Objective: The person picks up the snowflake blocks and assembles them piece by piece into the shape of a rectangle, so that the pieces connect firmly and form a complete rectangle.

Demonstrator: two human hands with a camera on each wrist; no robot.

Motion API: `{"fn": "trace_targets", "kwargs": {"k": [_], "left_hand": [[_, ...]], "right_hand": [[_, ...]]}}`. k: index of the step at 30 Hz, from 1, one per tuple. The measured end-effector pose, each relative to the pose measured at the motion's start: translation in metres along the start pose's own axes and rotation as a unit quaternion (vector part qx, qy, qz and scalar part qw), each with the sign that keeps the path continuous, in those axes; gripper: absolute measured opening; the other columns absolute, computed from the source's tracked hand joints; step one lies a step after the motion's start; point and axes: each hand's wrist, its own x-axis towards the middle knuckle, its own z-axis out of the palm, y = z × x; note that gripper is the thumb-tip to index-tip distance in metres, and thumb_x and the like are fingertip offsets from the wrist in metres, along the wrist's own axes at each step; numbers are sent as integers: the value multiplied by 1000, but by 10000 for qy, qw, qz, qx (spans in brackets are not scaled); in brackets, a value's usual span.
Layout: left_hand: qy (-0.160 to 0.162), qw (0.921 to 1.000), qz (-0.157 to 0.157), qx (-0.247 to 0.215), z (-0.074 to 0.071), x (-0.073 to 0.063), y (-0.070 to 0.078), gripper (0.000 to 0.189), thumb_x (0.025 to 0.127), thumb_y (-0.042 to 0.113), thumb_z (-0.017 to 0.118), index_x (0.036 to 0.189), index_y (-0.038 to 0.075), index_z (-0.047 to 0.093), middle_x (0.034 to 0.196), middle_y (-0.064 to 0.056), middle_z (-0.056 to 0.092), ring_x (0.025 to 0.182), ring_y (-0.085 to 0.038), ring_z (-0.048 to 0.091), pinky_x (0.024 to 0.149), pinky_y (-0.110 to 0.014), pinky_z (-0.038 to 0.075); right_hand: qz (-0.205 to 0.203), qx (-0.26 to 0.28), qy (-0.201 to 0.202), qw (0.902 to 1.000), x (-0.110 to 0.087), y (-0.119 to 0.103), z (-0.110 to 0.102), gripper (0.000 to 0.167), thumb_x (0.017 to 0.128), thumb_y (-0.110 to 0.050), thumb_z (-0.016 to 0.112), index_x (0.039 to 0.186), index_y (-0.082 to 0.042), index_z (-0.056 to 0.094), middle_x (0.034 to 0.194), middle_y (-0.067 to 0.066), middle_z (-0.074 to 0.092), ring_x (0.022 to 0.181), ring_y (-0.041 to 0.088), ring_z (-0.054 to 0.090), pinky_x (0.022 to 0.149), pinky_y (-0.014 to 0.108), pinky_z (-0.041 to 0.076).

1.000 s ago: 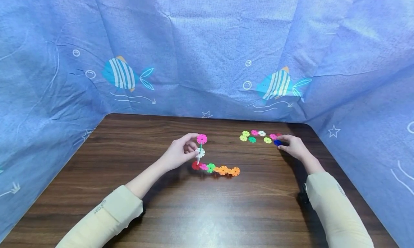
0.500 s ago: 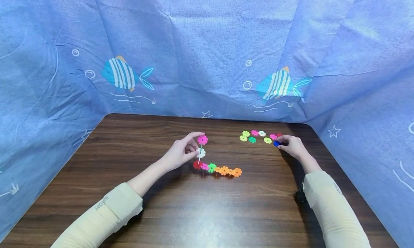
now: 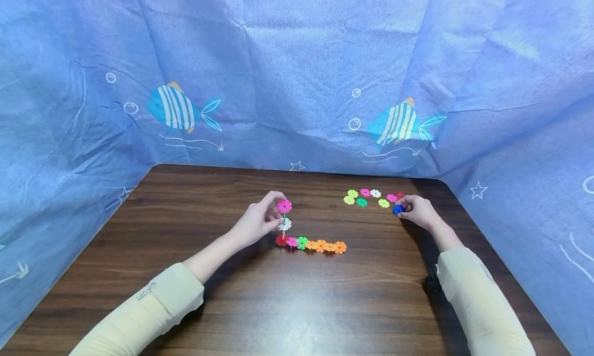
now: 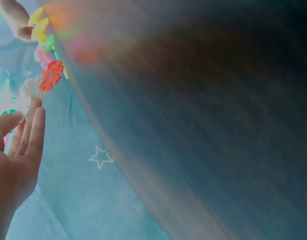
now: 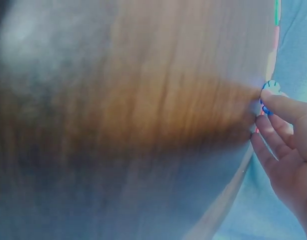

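My left hand (image 3: 254, 219) pinches a white snowflake disc (image 3: 286, 224) between thumb and fingers. That disc belongs to a linked, L-shaped chain. A pink disc (image 3: 284, 206) tops it, and a thin green piece seen edge-on joins the two. From a red disc (image 3: 281, 240) at the corner, the chain runs right through a pink disc (image 3: 292, 241) and a green disc (image 3: 302, 243) to several orange discs (image 3: 320, 246). At the far right, my right hand (image 3: 419, 211) pinches a blue disc (image 3: 398, 210), also visible at the fingertips in the right wrist view.
Several loose discs lie at the back right: yellow-green (image 3: 383, 203), dark green (image 3: 361, 202), white (image 3: 376, 193), pink (image 3: 365, 192) and a red disc (image 3: 400, 195) close behind the right hand. A blue fish-print cloth (image 3: 297, 87) hangs behind the brown wooden table (image 3: 209, 191).
The right hand has drawn the blue disc slightly toward me, away from the loose discs, and now more of it shows. The left hand's chain has shifted slightly, its upright part now lower.
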Motion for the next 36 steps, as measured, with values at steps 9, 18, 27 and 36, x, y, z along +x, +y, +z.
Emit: {"fn": "trace_targets", "kwargs": {"k": [9, 18, 27, 36], "left_hand": [[270, 9995, 57, 174, 1, 1, 0, 33, 84, 0, 66, 111, 12, 51, 86, -5, 64, 71, -10, 62, 61, -22, 52], [301, 9993, -178, -104, -1, 1, -2, 30, 84, 1, 67, 109, 12, 54, 83, -1, 63, 72, -10, 61, 63, -24, 52], [309, 9985, -293, -336, -2, 0, -2, 24, 85, 4, 67, 105, 12, 56, 80, 0, 63, 70, -10, 60, 60, -25, 52], [619, 9972, -354, -235, -4, 3, 2, 15, 84, 7, 69, 96, 12, 60, 82, 1, 65, 74, -9, 61, 65, -24, 53]], "right_hand": [[-65, 122, 213, 9997, -7, -5, -2, 10, 80, -1, 69, 88, -2, 65, 80, 13, 68, 72, 21, 62, 71, 37, 45], [-275, 246, 770, 9963, -12, -24, -8, 13, 78, -2, 73, 89, -3, 67, 79, 11, 69, 73, 15, 62, 70, 33, 45], [-428, 707, 915, 9924, -9, -61, -21, 15, 78, -2, 73, 93, -5, 69, 81, 10, 70, 70, 0, 61, 61, 12, 45], [-444, 1360, 836, 9862, -12, -110, -34, 16, 81, -7, 73, 96, -3, 68, 81, 14, 68, 62, 6, 63, 53, 23, 51]]}}
